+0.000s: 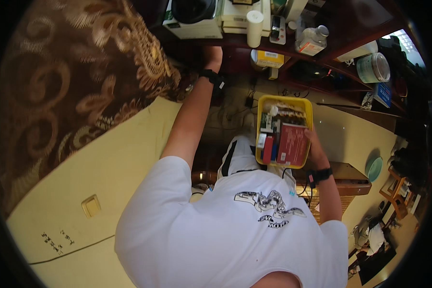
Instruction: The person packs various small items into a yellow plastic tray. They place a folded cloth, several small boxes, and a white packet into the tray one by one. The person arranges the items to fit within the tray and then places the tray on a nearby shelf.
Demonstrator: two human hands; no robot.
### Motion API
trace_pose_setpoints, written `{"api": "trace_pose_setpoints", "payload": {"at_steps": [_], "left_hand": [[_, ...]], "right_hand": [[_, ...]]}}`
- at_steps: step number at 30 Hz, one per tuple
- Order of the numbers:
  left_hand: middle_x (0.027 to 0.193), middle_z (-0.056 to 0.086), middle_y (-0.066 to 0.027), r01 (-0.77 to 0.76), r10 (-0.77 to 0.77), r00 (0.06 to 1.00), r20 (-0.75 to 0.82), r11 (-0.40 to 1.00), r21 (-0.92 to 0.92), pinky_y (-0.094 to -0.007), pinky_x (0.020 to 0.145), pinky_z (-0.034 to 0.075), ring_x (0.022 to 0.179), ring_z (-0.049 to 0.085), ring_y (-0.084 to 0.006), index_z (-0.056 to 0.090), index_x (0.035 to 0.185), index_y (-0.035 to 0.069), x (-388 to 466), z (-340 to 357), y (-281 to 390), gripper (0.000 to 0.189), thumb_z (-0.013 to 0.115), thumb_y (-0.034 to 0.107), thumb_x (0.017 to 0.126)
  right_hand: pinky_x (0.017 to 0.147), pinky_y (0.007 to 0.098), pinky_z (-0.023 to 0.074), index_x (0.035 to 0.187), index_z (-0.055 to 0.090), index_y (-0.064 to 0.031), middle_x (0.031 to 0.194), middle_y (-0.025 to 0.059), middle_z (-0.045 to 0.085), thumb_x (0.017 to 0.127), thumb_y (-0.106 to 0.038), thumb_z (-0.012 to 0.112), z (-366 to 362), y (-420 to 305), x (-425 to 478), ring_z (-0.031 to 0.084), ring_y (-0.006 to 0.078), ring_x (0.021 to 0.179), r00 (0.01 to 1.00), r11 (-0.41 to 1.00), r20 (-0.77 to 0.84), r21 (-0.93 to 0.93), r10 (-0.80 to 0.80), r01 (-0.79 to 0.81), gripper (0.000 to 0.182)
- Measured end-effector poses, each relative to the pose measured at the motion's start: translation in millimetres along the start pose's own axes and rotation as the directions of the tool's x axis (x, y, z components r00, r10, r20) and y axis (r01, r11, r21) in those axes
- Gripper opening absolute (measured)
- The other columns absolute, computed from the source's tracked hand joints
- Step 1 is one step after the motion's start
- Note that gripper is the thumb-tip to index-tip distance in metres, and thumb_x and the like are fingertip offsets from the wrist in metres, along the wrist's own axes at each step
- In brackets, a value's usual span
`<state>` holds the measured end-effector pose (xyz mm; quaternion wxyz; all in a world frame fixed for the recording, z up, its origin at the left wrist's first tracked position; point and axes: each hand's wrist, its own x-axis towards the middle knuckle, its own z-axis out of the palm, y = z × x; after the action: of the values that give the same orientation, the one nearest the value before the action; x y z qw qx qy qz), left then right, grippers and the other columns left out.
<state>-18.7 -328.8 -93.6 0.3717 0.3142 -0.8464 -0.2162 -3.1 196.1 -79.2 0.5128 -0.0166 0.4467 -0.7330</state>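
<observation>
My right hand grips the right side of a yellow plastic basket, its thumb over the rim. The basket is held in front of my body. Inside lie a dark red box, a narrower red box, a blue item beside it, a small white-capped container and several other small packs. My left hand reaches forward below the edge of a dark wooden shelf. Its fingers are hidden there, so whether they hold anything does not show.
On the shelf stand a white cylinder, a clear bottle and a white-and-green box. A yellow box sits lower down. A brown patterned curtain hangs at left, near a wall switch. Cables cross the floor.
</observation>
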Motion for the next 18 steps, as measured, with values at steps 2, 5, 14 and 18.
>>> {"api": "trace_pose_setpoints", "payload": {"at_steps": [2, 5, 14, 18], "left_hand": [[0.137, 0.063, -0.0247, -0.003, 0.006, 0.986, 0.167, 1.000, -0.023, -0.0517, 0.108, 0.045, 0.127, 0.056, -0.0463, 0.064, 0.131, 0.003, 10.6, 35.7, -4.1, 0.040, 0.057, 0.030, 0.101], [0.139, 0.064, -0.0203, -0.329, 0.099, 0.865, 0.492, 0.851, 0.409, -0.0523, 0.108, 0.046, 0.128, 0.058, -0.0434, 0.065, 0.133, 0.008, 24.7, 40.9, -100.4, 0.047, 0.056, 0.040, 0.100], [0.124, 0.070, -0.0193, -0.338, -0.155, 0.731, 0.664, 0.763, 0.551, -0.0524, 0.089, 0.056, 0.118, 0.065, -0.0360, 0.070, 0.120, 0.011, -9.4, 47.1, -43.4, 0.035, 0.067, 0.021, 0.087], [0.121, 0.055, -0.0102, -0.472, 0.157, 0.827, 0.540, 0.716, 0.514, -0.0439, 0.074, 0.061, 0.106, 0.060, -0.0356, 0.061, 0.108, 0.014, -96.3, -6.4, 13.0, 0.036, 0.073, 0.002, 0.076]], "right_hand": [[0.107, 0.0384, 0.0521, 0.158, 0.032, -0.0095, 0.145, 0.0115, 0.054, 0.102, -0.034, 0.062, -12.8, 16.2, -21.9, 0.059, 0.0218, 0.129, 0.994, 0.998, -0.088, 0.013, -0.060, 0.061, 0.068], [0.106, 0.0402, 0.0546, 0.157, 0.033, -0.0111, 0.146, 0.0126, 0.054, 0.102, -0.032, 0.062, -16.4, 24.7, -28.4, 0.061, 0.0234, 0.128, 0.995, 0.998, -0.094, 0.042, -0.042, 0.047, 0.066], [0.116, 0.0385, 0.0409, 0.162, 0.027, -0.0108, 0.152, 0.0113, 0.049, 0.099, -0.035, 0.066, -17.6, 24.6, -46.5, 0.049, 0.0235, 0.139, 0.972, 1.000, -0.235, -0.004, 0.016, -0.018, 0.079], [0.112, 0.0380, 0.0456, 0.162, 0.028, -0.0106, 0.151, 0.0114, 0.049, 0.099, -0.034, 0.066, -10.6, 7.6, -36.6, 0.052, 0.0230, 0.136, 0.987, 0.998, -0.151, 0.053, 0.051, -0.043, 0.077]]}}
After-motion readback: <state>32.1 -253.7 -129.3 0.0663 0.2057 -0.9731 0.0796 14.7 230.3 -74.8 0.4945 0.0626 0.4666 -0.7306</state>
